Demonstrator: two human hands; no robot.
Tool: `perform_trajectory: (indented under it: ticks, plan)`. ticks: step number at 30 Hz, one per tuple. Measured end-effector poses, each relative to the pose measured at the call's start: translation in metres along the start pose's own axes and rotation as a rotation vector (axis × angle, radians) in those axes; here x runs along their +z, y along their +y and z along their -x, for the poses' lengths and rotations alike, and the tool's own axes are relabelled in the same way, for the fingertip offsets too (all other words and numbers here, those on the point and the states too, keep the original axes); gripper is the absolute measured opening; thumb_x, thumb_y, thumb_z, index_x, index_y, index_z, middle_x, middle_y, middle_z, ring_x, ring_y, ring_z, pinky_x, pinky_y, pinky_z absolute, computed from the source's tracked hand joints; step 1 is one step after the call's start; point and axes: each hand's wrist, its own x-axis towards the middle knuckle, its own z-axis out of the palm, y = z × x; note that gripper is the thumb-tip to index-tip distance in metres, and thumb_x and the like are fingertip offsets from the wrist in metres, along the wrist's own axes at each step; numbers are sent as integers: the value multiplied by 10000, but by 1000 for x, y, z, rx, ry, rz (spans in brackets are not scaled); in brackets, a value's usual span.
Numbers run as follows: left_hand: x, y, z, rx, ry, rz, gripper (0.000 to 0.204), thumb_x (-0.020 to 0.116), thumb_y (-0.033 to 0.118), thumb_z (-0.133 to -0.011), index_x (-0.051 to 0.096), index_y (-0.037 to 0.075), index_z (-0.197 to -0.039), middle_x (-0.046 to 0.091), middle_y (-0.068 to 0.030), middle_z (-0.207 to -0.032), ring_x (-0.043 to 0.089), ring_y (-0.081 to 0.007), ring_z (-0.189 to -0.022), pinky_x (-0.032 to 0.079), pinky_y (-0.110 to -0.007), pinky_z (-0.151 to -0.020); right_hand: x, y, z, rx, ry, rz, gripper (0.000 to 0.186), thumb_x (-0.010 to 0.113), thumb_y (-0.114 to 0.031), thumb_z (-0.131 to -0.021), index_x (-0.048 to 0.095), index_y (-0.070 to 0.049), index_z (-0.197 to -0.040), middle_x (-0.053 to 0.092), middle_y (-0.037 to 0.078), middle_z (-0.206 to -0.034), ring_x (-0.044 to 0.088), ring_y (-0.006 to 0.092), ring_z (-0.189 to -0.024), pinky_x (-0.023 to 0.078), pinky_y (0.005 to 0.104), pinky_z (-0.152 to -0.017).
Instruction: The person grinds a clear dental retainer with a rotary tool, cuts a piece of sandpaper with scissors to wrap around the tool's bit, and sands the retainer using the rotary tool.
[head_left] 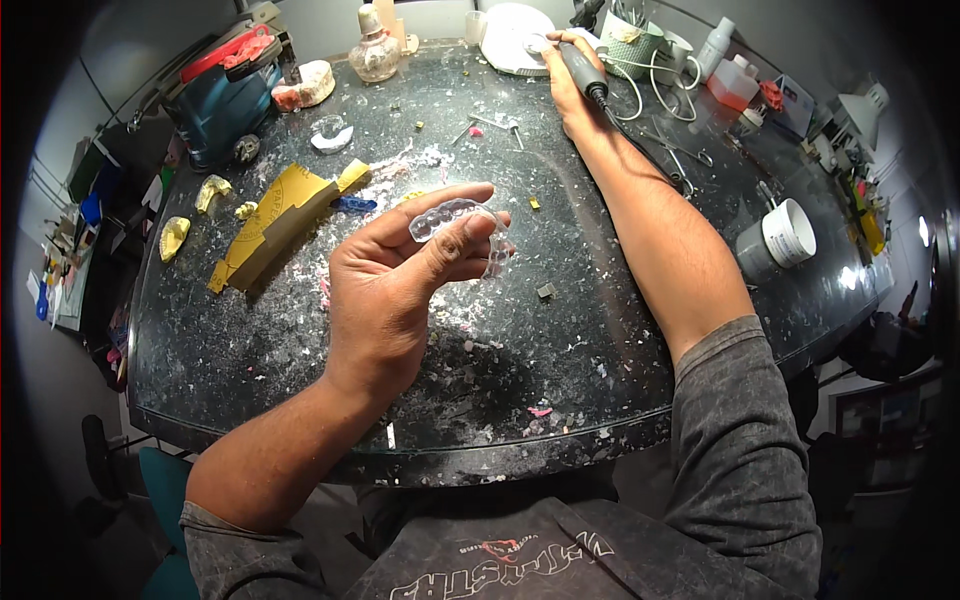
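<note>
My left hand (400,275) holds a clear, curved dental tray (455,215) between thumb and fingers, raised over the middle of the dark speckled worktop (300,350). My right hand (568,80) is stretched to the far edge of the top and grips a dark pen-shaped rotary handpiece (583,68) with a black cable trailing back along my forearm. The handpiece tip rests at a white round dish (512,35).
A yellow cardboard piece (270,225) and yellow plaster casts (175,237) lie at left, a blue power tool (222,105) behind them. A glass bottle (375,50) stands at the back, a white jar (780,237) and hand tools (685,160) at right. White dust and chips cover the top.
</note>
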Motion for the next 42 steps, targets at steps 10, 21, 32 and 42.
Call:
perform_trajectory:
  ticks: [10, 21, 32, 42]
  plan:
    - [3, 3, 2, 34, -60, -34, 373, 665, 141, -917, 592, -62, -1221, 706, -181, -1016, 709, -178, -870, 594, -289, -778, -4, -9, 4, 39, -5, 62, 214, 718, -268, -857, 683, -129, -1017, 698, 41, -855, 656, 132, -818, 505, 272, -743]
    - [3, 4, 2, 21, -56, -66, 375, 664, 172, -922, 600, -49, -1218, 709, -173, -1013, 712, -191, -875, 587, -284, -770, -7, -4, -1, 47, -31, 31, 215, 709, -235, -861, 681, -111, -1035, 706, 54, -875, 665, 140, -823, 514, 274, -753]
    - [2, 7, 2, 1, -37, -45, 379, 664, 197, -925, 596, -33, -1219, 711, -169, -994, 715, -202, -863, 577, -274, -715, -4, -2, 0, 13, -41, 16, 222, 692, -202, -863, 677, -108, -1063, 713, 57, -893, 674, 148, -847, 515, 275, -766]
    - [-1, -1, -10, 16, -41, 27, 318, 653, 172, -932, 597, -19, -1180, 696, -159, -1054, 705, -189, -901, 578, -271, -751, -11, -57, 17, -111, 4, -168, 247, 622, -129, -904, 626, -12, -1122, 642, 71, -1041, 611, 132, -913, 512, 247, -760]
